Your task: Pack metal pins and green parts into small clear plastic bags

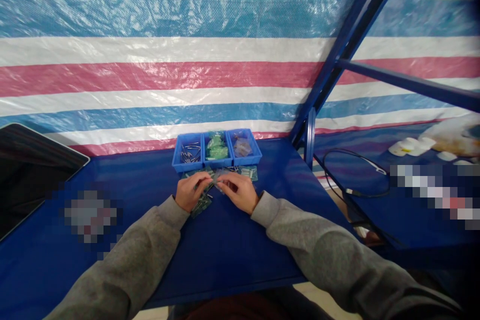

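Observation:
My left hand (pixel 190 191) and my right hand (pixel 240 193) meet over the blue table, fingers pinched. Between their fingertips is a small clear plastic bag (pixel 221 175), partly covered by the fingers. Under and beside my left hand lie several small greenish packets (pixel 202 204), and more packets (pixel 248 173) lie behind my right hand. Just beyond stand three joined blue bins. In the left bin (pixel 175 161) are thin metal pins or screws (pixel 191 155); the middle bin (pixel 218 163) holds green pieces (pixel 217 147), and the right bin (pixel 258 152) holds clear bags (pixel 243 147).
A dark-screened panel (pixel 30 175) stands at the left, near a blurred-out item (pixel 90 215). On the right are a blue metal frame (pixel 337 60), a black cable (pixel 326 172) and white rolls (pixel 410 146). Behind the table hangs a striped plastic sheet (pixel 168 75).

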`<act>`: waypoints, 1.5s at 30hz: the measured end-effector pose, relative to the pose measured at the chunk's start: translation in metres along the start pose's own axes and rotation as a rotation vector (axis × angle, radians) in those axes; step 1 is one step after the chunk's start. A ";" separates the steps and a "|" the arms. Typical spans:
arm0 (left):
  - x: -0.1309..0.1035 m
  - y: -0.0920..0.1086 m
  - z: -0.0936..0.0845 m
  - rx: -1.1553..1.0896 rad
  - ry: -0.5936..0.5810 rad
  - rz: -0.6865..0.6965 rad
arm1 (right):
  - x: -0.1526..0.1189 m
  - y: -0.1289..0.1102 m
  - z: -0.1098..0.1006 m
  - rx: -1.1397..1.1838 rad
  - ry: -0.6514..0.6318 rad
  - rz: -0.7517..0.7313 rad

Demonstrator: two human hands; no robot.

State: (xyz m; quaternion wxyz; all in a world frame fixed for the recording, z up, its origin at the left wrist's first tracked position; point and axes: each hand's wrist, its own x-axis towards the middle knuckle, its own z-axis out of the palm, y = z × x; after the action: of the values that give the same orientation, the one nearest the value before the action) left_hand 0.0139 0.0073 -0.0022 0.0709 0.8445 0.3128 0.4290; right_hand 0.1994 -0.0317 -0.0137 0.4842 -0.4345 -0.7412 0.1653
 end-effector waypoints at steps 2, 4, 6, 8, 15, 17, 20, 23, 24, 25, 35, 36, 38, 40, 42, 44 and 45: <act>0.000 0.000 0.000 0.000 0.005 0.012 | 0.000 0.000 0.000 -0.003 -0.009 -0.014; 0.000 0.000 0.000 0.005 0.015 0.024 | 0.001 -0.001 -0.001 -0.002 -0.011 -0.023; 0.001 0.000 0.000 0.013 0.031 0.043 | 0.001 0.000 -0.001 0.000 -0.003 -0.023; 0.002 0.001 -0.001 0.010 0.040 0.066 | 0.001 0.000 -0.001 0.001 0.021 -0.009; 0.004 0.003 -0.004 -0.052 0.058 0.102 | 0.002 0.002 -0.001 -0.004 0.076 0.051; 0.004 0.002 -0.003 -0.060 0.058 0.100 | 0.002 0.002 -0.001 -0.004 0.073 0.051; 0.003 0.001 -0.003 -0.066 0.043 0.076 | 0.001 0.001 -0.001 -0.011 0.067 0.037; 0.003 0.001 -0.002 -0.054 0.033 0.061 | 0.001 0.000 -0.002 -0.025 0.048 0.024; 0.003 0.001 -0.002 -0.047 0.031 0.063 | 0.002 0.000 -0.002 -0.030 0.044 0.024; 0.003 0.001 -0.002 -0.038 0.029 0.066 | 0.002 0.000 -0.003 -0.034 0.041 0.024; 0.001 -0.001 -0.002 0.032 -0.005 0.055 | 0.000 -0.002 -0.002 0.023 0.026 0.072; 0.001 -0.001 -0.002 0.034 -0.005 0.052 | 0.000 -0.002 -0.002 0.026 0.025 0.076; 0.001 -0.001 -0.002 0.037 0.002 0.047 | 0.000 -0.002 -0.002 0.031 0.018 0.081; 0.000 -0.001 -0.002 0.045 0.010 0.045 | 0.000 -0.003 -0.002 0.036 0.009 0.083; 0.001 0.000 -0.002 0.053 0.010 0.051 | 0.000 -0.003 -0.002 0.038 0.004 0.081; 0.001 0.000 -0.003 0.055 0.014 0.065 | 0.000 -0.003 -0.002 0.038 0.005 0.079; 0.002 0.000 -0.003 0.051 0.017 0.072 | 0.000 -0.002 -0.002 0.037 0.007 0.079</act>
State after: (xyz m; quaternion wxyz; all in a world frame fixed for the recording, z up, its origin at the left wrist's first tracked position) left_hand 0.0125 0.0074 0.0009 0.0314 0.8530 0.2937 0.4303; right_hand 0.1999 -0.0334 -0.0113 0.4877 -0.4551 -0.7185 0.1967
